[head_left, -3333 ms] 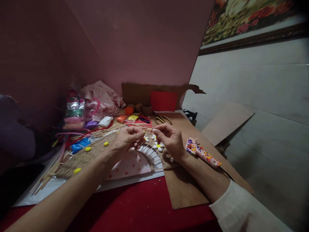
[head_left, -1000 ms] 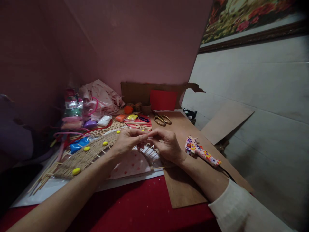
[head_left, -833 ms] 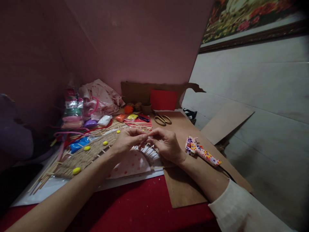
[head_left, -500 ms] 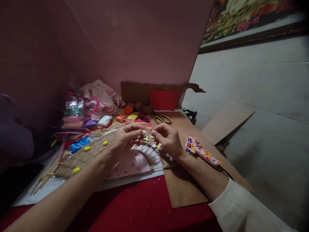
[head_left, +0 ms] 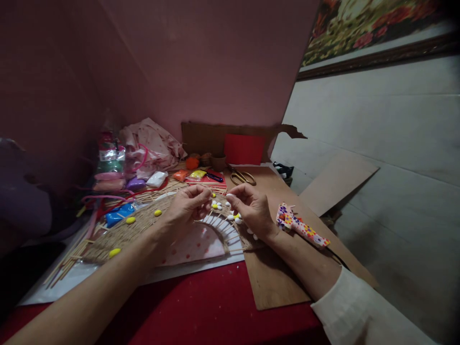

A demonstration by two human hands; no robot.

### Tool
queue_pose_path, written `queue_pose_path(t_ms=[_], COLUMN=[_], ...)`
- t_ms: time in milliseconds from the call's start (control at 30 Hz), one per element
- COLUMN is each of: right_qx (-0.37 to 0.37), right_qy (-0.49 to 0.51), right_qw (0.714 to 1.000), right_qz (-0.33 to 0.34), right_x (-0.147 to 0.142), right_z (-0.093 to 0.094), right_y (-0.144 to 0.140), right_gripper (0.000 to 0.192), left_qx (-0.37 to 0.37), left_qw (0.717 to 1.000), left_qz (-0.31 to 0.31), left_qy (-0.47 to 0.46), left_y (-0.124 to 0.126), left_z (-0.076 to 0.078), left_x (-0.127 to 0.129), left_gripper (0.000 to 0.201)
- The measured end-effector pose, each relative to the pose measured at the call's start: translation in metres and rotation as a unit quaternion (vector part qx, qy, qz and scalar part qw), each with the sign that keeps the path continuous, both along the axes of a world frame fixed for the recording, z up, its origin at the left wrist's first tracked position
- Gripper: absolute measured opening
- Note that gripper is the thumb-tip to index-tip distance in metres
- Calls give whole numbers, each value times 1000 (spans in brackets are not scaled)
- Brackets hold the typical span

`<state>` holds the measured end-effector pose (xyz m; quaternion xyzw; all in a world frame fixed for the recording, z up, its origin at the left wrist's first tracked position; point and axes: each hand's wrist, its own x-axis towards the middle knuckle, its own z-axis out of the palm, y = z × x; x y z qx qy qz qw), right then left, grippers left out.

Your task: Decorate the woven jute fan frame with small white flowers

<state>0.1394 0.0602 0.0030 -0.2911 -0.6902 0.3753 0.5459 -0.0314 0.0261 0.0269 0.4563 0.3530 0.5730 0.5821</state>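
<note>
Left hand (head_left: 187, 207) and right hand (head_left: 251, 208) hover over woven arch (head_left: 143, 223), each pinching a tiny white bit. Daisies (head_left: 217, 205) between them. Glue gun (head_left: 300, 226) at 3 o'clock, within reach.

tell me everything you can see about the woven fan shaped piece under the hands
The woven fan piece is an arc of tan, straw-like weave over thin wooden sticks that fan outward, their bare ends poking out at the lower left. It lies flat on a white sheet, curving round a pink dotted half-circle. Small yellow lumps and white petal flowers sit on it. The left hand and right hand hover over its right end.
</note>
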Motion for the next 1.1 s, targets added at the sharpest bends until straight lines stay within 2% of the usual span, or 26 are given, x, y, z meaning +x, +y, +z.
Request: queue_pose_path(t_ms=[67, 200, 300, 533, 767, 1100], right_qx=[2, 3, 5, 17, 20, 21], right_qy=[0, -1, -4, -9, -6, -9], right_qw=[1000, 1000, 1000, 1000, 1000, 1000], right_qz=[1, -4, -6, -9, -8, -13], right_x=[0, 0, 0, 1, 1, 1], right_z=[0, 0, 0, -1, 0, 0], right_y=[0, 0, 0, 0, 0, -1], right_gripper=[14, 14, 15, 16, 14, 13], left_qx=[-6, -17, -7, -25, 4, -21], left_qw=[1000, 1000, 999, 999, 999, 999], left_qz=[4, 23, 30, 13, 23, 37], left_qy=[2, 12, 21, 27, 29, 31], left_y=[2, 3, 3, 5, 7, 8], left_z=[-2, -3, -3, -6, -6, -12], left_x=[-2, -1, -1, -4, -2, -3], left_gripper=[22, 27, 20, 32, 24, 24])
